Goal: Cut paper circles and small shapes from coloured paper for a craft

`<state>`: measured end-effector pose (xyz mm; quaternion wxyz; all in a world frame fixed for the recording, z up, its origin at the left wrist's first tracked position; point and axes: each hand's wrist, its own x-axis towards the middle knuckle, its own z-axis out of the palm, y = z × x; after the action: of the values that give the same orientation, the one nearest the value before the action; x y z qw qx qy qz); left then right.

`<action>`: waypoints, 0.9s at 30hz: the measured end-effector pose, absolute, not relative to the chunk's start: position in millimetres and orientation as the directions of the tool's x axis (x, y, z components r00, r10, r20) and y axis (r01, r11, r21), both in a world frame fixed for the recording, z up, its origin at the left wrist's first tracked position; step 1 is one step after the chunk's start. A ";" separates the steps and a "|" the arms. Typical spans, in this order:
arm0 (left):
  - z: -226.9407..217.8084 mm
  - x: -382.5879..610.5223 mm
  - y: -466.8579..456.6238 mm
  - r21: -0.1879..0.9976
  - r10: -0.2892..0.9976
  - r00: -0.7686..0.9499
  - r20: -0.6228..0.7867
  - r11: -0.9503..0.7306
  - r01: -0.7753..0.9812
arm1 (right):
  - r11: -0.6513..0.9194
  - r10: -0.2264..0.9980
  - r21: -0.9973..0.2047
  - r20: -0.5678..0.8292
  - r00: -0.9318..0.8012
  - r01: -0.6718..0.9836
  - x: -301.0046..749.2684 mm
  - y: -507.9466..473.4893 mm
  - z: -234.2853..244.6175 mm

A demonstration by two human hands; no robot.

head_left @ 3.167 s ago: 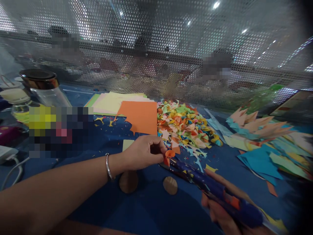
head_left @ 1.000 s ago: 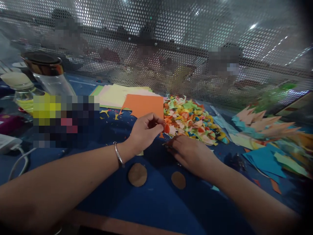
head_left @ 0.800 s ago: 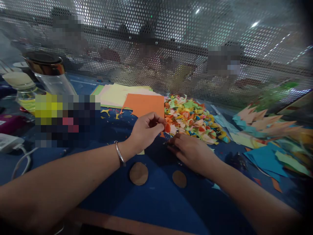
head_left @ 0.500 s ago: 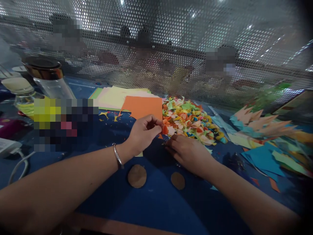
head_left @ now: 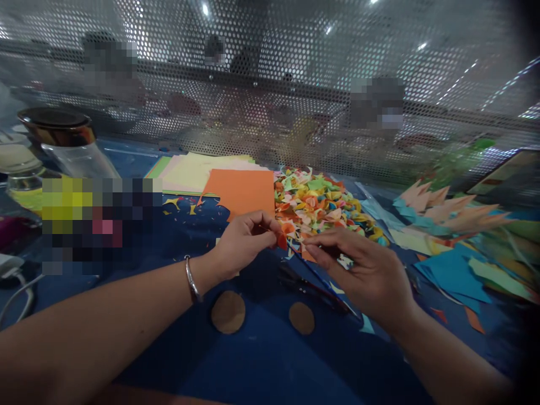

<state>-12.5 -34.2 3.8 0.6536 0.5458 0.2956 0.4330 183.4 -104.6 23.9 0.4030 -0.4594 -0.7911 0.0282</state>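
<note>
My left hand is closed in a pinch on a small folded orange paper piece, held just above the blue table cover. My right hand is raised beside it, with thumb and forefinger drawn together close to the orange piece; what they hold, if anything, is too small to make out. A thin dark tool lies on the cover under the right hand. Just behind both hands sits a heap of small colourful folded paper pieces.
An orange sheet lies on a stack of pale sheets. Two brown discs lie near me. A lidded jar stands left. Cut teal and peach paper lies right. A perforated metal screen closes the back, people behind.
My right hand, which held a blue tool earlier and then lay flat on the cover, has lifted and drawn its fingers together by the orange piece. My left hand keeps its pinch.
</note>
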 end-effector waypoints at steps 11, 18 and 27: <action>6.8 -11.6 -39.0 0.976 0.855 0.514 0.075 0.043 -0.214 | 0.532 0.815 -0.547 0.538 -0.216 0.646 178.8 -106.9 23.2; 4.3 -10.5 -39.9 0.978 0.853 0.514 0.085 0.028 -0.208 | 0.518 0.824 -0.550 0.525 -0.212 0.655 179.5 -106.9 20.9; 6.0 -10.9 -40.7 0.979 0.850 0.516 0.105 0.003 -0.205 | 0.495 0.843 -0.573 0.498 -0.202 0.653 179.2 -105.0 18.9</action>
<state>-10.9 -40.7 6.0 0.6509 0.5780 0.2793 0.4052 179.2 -105.0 18.9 0.4009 -0.4882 -0.7661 0.1187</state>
